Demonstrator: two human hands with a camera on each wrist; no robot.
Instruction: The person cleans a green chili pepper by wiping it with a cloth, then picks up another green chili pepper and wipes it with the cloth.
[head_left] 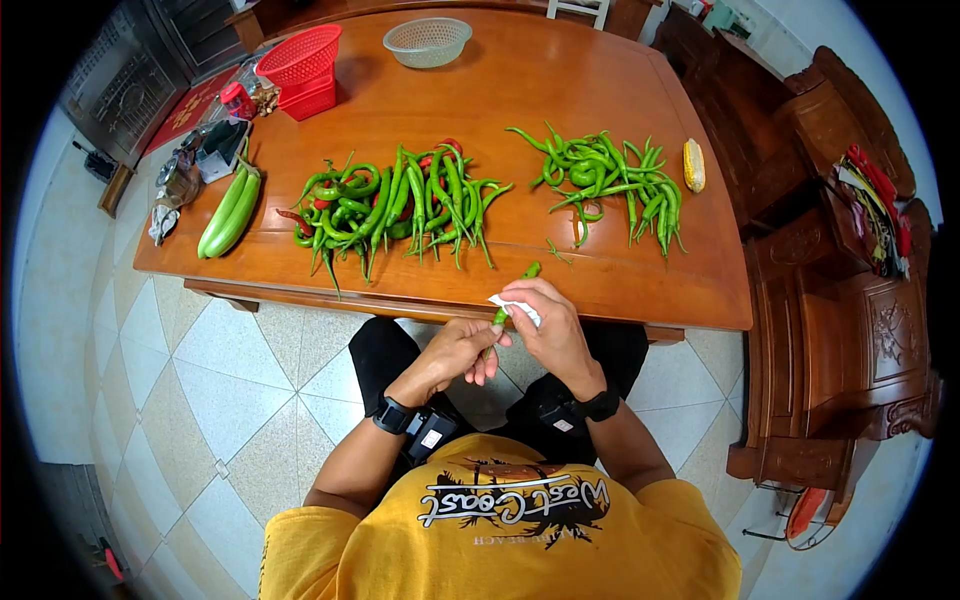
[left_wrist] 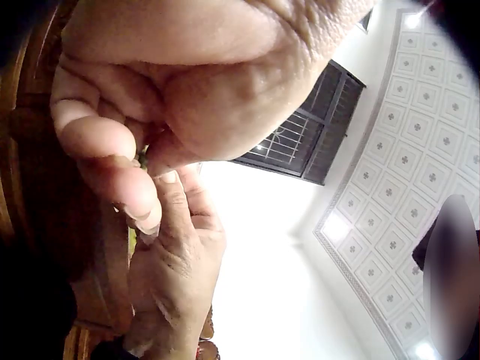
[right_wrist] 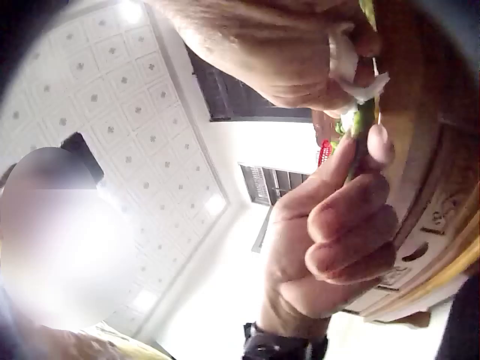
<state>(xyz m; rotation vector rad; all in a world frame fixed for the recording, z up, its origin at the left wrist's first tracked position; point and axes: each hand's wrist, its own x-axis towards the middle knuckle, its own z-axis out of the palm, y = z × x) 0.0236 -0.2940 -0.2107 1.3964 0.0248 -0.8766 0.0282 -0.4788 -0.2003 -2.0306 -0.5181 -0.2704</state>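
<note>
Over the table's near edge, my left hand (head_left: 458, 352) pinches a green chili pepper (head_left: 532, 270) near its lower end, between thumb and fingers. My right hand (head_left: 552, 328) holds a white tissue (head_left: 523, 308) wrapped about the middle of the same pepper, whose far tip sticks out past the fingers. In the right wrist view the tissue (right_wrist: 358, 79) is crumpled against the pepper (right_wrist: 363, 120), just above the left thumb. Curled fingers hide most of the pepper in the left wrist view.
A large pile of green peppers (head_left: 385, 205) with some red ones lies left of centre, a smaller pile (head_left: 610, 175) to the right. Around them are long green eggplants (head_left: 232, 212), a corn cob (head_left: 694, 166), red baskets (head_left: 303, 62) and a pale colander (head_left: 428, 45) on the wooden table (head_left: 480, 110).
</note>
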